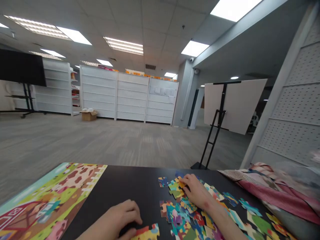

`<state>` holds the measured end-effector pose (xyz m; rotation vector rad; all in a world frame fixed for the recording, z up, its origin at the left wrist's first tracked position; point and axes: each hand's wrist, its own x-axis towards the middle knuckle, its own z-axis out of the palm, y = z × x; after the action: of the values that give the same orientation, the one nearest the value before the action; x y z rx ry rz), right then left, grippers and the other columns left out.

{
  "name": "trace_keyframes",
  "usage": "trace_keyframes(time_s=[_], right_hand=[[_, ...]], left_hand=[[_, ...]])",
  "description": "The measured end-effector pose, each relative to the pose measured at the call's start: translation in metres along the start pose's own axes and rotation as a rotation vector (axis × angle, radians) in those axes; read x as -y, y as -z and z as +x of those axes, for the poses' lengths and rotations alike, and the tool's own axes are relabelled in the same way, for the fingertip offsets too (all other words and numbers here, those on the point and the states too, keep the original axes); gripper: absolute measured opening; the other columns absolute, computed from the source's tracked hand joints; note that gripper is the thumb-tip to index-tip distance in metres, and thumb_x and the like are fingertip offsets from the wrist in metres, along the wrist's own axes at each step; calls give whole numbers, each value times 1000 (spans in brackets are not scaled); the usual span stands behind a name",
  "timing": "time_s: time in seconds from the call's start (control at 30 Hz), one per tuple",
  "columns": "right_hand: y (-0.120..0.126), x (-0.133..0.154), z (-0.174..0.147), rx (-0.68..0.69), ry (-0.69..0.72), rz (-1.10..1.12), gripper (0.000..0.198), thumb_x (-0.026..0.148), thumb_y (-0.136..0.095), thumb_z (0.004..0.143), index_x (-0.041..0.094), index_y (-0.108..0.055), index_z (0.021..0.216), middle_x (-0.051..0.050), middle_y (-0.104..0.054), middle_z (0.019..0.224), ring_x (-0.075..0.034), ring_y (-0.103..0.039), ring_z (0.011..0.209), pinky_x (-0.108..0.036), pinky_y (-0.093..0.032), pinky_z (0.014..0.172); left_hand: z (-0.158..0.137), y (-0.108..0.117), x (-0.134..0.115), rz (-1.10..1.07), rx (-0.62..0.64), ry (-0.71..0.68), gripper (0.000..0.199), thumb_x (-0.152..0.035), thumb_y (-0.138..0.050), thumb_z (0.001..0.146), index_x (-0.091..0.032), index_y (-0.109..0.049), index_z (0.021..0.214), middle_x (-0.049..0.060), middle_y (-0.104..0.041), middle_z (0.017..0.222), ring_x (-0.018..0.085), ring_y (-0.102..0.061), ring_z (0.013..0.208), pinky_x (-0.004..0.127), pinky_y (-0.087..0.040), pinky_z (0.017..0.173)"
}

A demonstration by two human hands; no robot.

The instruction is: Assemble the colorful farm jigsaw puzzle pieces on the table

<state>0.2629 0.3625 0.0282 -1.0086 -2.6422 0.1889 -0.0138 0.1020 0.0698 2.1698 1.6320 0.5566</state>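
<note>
Right hand [196, 192] apparently touches loose puzzle pieces [183, 213] on table [132, 186].

Multicoloured puzzle pieces [190, 213] lie on a black table [132, 186] beside pink-striped cloth [272, 190].

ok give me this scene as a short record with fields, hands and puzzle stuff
surface: black table
left hand: flat on the table, fingers curled beside a joined puzzle piece
right hand: reaching into the loose puzzle pieces, fingers on an orange piece
reference: farm picture sheet at the table's left end
right end: pink patterned cloth
</note>
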Motion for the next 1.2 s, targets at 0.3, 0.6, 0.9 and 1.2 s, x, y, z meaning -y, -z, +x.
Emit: trace_keyframes(time_s=[0.3,0.6,0.9,1.2], right_hand=[[6,-4,-9,-46,-5,106,41,9,-40,90,21,-67,119,-10,-69,116,-23,-62,111,-37,-46,100],[10,-4,-21,2,-35,220,34,14,-60,72,18,-74,102,-9,-73,104,-28,-65,101,-39,-47,94],[18,-10,-18,-94,-112,365,31,20,-61,78,17,-71,107,-3,-70,87,-18,-64,79,-26,-49,72],[53,0,-30,-13,-148,240,30,20,-49,87,21,-77,98,-6,-77,89,-23,-69,85,-32,-50,80]], left_hand=[[-2,-3,6,10,6,-17,27,-13,-50,91,-30,-62,108,-1,-62,117,16,-62,107,23,-48,95],[-7,-4,10,-7,-4,-11,27,-14,-50,92,-31,-62,110,-1,-61,120,17,-61,111,24,-48,98],[-4,-15,30,-11,-34,-133,25,-19,-45,97,-32,-61,112,1,-63,119,17,-63,109,22,-49,97],[-6,-14,35,-42,-26,-74,24,-23,-46,98,-31,-64,112,3,-62,123,20,-61,112,25,-50,100]])
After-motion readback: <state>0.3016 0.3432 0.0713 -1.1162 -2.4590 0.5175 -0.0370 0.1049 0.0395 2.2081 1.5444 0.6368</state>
